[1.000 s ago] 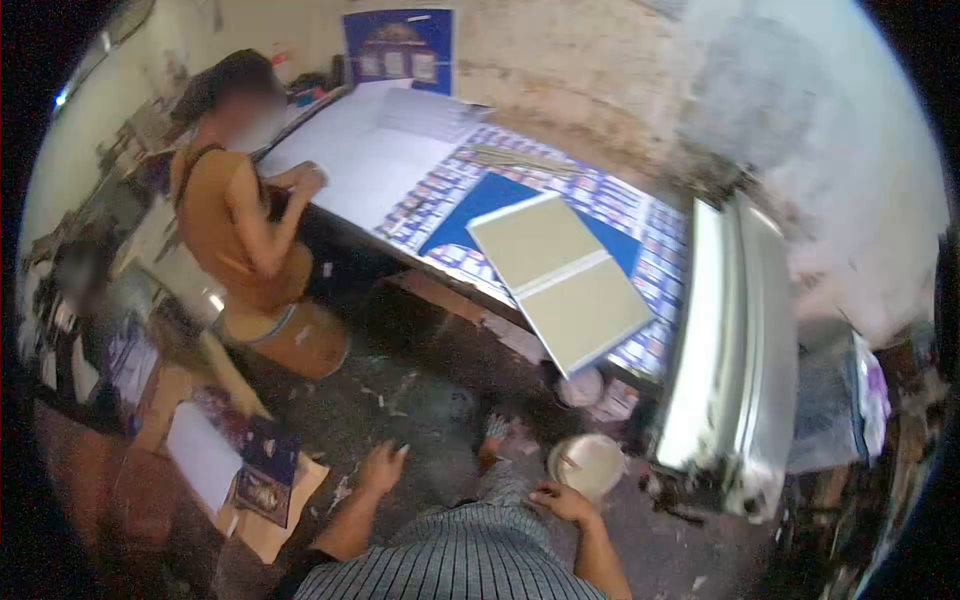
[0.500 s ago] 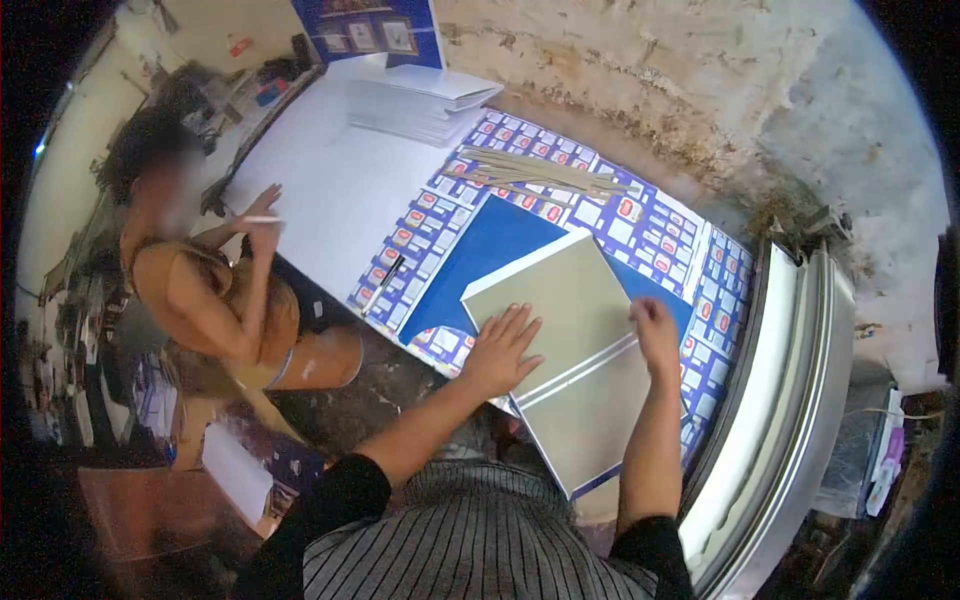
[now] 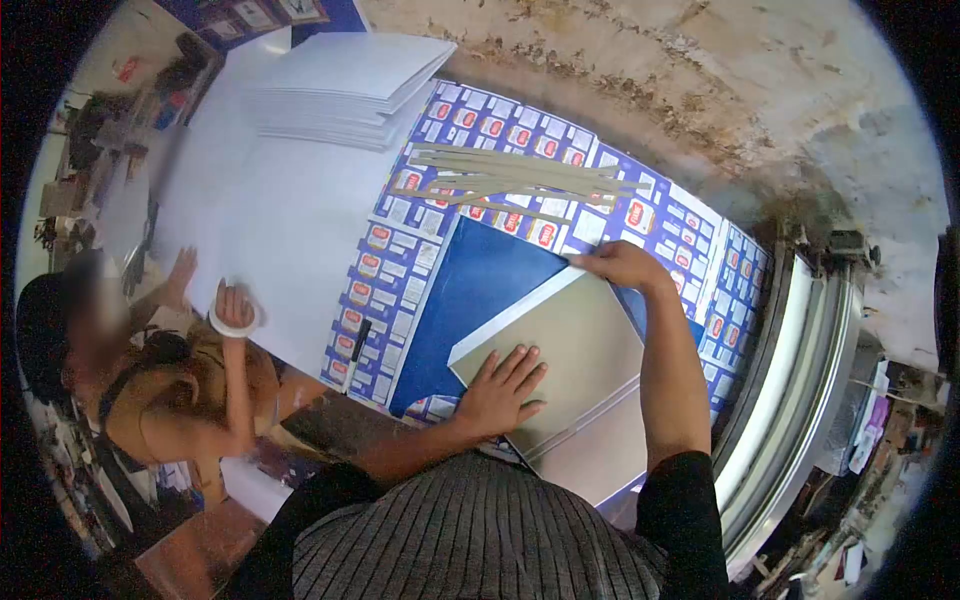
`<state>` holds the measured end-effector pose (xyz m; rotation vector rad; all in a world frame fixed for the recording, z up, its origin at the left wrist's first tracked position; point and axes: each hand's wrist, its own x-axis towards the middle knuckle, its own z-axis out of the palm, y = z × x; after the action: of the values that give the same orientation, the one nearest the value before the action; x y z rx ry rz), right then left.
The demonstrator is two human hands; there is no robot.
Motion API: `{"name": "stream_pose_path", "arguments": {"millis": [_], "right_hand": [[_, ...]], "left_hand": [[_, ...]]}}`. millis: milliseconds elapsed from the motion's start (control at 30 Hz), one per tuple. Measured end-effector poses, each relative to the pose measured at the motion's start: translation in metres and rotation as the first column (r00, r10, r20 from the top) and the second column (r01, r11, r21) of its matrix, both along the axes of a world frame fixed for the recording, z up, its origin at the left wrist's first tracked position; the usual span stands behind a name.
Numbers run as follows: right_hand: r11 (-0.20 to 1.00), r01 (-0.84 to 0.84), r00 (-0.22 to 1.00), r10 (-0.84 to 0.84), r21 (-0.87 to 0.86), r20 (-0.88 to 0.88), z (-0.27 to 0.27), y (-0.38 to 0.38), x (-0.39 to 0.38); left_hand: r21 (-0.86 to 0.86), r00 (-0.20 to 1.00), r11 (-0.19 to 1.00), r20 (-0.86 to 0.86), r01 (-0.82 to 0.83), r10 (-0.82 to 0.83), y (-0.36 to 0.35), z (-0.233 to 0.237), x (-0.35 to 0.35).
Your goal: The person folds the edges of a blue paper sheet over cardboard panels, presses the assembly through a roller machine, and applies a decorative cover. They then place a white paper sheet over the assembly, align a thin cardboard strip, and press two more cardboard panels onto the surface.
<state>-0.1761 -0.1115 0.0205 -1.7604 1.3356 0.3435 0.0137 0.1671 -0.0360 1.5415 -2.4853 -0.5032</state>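
My left hand (image 3: 503, 391) lies flat with fingers spread on a grey-beige board (image 3: 560, 345). The board has a white strip (image 3: 515, 312) along its upper left edge and pale lines across its lower part. At the board's top corner is my right hand (image 3: 618, 265), its fingers pinched on the end of the white strip. Beneath the board is a blue sheet (image 3: 485, 285), on a table covered with purple printed paper (image 3: 420, 225).
Thin beige strips (image 3: 520, 180) lie behind the blue sheet. A stack of white sheets (image 3: 335, 90) stands at the back left, and a dark pen (image 3: 361, 340) lies nearer. Another person (image 3: 190, 400) leans at the left. Metal rollers (image 3: 800, 390) stand at the right.
My right hand has moved from the board's right side up to its top corner. My left hand stays on the board. The other person has leaned lower, and the view has shifted.
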Motion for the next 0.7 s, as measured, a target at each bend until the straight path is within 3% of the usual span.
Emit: {"name": "stream_pose_path", "arguments": {"millis": [33,100,167,233,367,433,500,567,633,700], "right_hand": [[1.000,-0.002,1.000,0.002,0.011,-0.007,0.000,-0.002,0.016],[0.875,-0.465,0.885,0.463,-0.132,-0.047,-0.003,-0.001,0.052],[0.673,-0.735,0.678,0.726,-0.081,-0.116,-0.003,0.040,0.091],[0.556,-0.792,0.608,0.753,-0.251,-0.252,-0.010,0.102,0.108],[0.683,-0.642,0.766,0.580,-0.348,-0.276,0.001,0.112,0.059],[0.619,-0.367,0.923,0.335,-0.694,-0.189,-0.011,0.112,0.018],[0.629,-0.282,0.954,0.263,-0.725,-0.143,-0.030,0.119,0.004],[0.539,-0.191,0.971,0.227,-0.820,-0.077,-0.046,0.128,-0.002],[0.536,-0.118,0.979,0.201,-0.836,-0.009,-0.050,0.132,-0.003],[0.512,-0.089,0.987,0.163,-0.855,-0.005,-0.057,0.131,-0.005]], "left_hand": [[0.011,1.000,1.000,-0.007,-0.002,0.002,0.000,-0.005,0.000],[-0.037,0.999,0.999,-0.033,-0.023,0.021,0.001,-0.011,0.000],[-0.029,0.998,0.999,-0.052,-0.034,0.033,0.001,-0.010,0.002],[0.119,0.993,0.993,-0.114,-0.012,0.025,0.001,-0.010,0.001],[0.014,0.994,0.999,-0.105,-0.034,0.035,0.000,-0.011,-0.003],[-0.083,0.999,0.996,0.008,-0.038,0.039,0.001,-0.007,-0.006],[-0.068,0.999,0.997,0.021,-0.029,0.031,0.000,-0.003,-0.010],[-0.061,0.995,0.997,0.092,-0.044,0.050,0.003,0.001,-0.013],[-0.101,0.991,0.994,0.122,-0.041,0.053,-0.004,0.015,-0.015],[0.141,1.000,0.990,-0.001,-0.009,0.009,-0.019,0.026,-0.015]]}}
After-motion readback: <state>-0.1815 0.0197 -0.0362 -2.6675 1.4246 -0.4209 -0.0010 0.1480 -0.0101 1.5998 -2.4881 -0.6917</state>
